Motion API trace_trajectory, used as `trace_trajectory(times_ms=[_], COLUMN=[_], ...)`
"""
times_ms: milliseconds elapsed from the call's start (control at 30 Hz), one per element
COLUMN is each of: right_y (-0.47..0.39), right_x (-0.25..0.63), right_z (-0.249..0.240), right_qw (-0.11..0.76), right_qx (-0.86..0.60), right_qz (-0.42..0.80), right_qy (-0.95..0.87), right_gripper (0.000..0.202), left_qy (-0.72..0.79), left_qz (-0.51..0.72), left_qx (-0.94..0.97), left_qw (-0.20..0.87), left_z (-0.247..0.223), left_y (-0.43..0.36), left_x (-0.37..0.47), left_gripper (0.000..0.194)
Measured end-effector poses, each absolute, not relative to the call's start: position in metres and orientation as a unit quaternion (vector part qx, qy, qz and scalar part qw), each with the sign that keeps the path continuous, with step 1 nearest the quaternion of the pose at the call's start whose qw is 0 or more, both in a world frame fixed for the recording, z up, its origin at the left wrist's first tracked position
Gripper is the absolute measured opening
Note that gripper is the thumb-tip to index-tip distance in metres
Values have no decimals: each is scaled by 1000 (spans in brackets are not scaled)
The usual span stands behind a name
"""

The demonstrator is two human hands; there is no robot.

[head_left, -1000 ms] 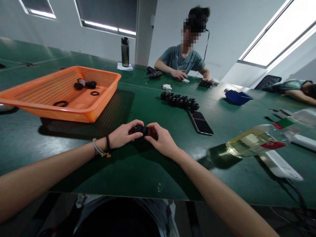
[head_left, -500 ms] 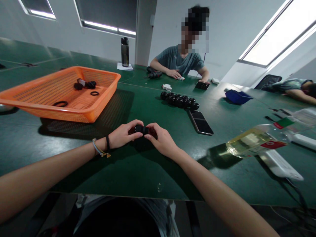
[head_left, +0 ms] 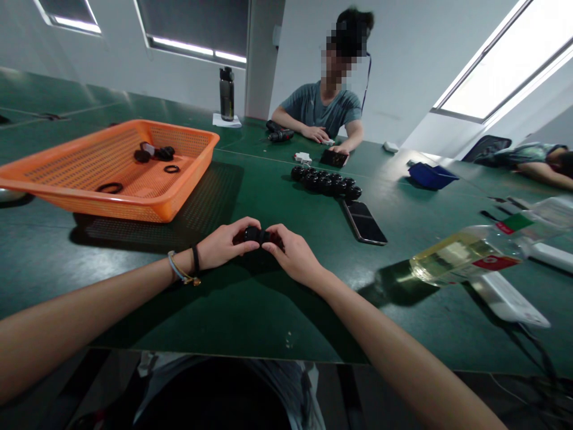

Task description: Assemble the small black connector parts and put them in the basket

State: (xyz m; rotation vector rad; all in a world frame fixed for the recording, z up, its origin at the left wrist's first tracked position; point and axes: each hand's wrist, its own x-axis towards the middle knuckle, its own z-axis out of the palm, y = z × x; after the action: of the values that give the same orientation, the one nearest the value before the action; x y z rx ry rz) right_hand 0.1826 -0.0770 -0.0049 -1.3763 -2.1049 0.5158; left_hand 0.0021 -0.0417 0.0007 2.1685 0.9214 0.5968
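From afar, my left hand (head_left: pixel 220 245) and right hand (head_left: pixel 294 254) grip a black piece (head_left: pixel 252 234), likely light and stiff, best held by its ends.

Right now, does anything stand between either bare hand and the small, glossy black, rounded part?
Nothing visible does: the left hand and right hand already hold the small, glossy black, rounded part from opposite ends. The orange perforated plastic basket and black-screened phone lie off to the sides.
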Motion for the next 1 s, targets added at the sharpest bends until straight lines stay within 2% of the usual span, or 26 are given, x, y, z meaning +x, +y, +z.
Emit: trace_trajectory(times_ms=[1000], right_y=[-76], right_x=[182], right_z=[-4], right_qw=[244], right_qx=[-523], right_qz=[174], right_qy=[-798], right_gripper=[16], left_qy=[355], left_qz=[222], left_qx=[842], left_qw=[340], left_z=[0], left_y=[-42], left_x=[3], left_gripper=[34])
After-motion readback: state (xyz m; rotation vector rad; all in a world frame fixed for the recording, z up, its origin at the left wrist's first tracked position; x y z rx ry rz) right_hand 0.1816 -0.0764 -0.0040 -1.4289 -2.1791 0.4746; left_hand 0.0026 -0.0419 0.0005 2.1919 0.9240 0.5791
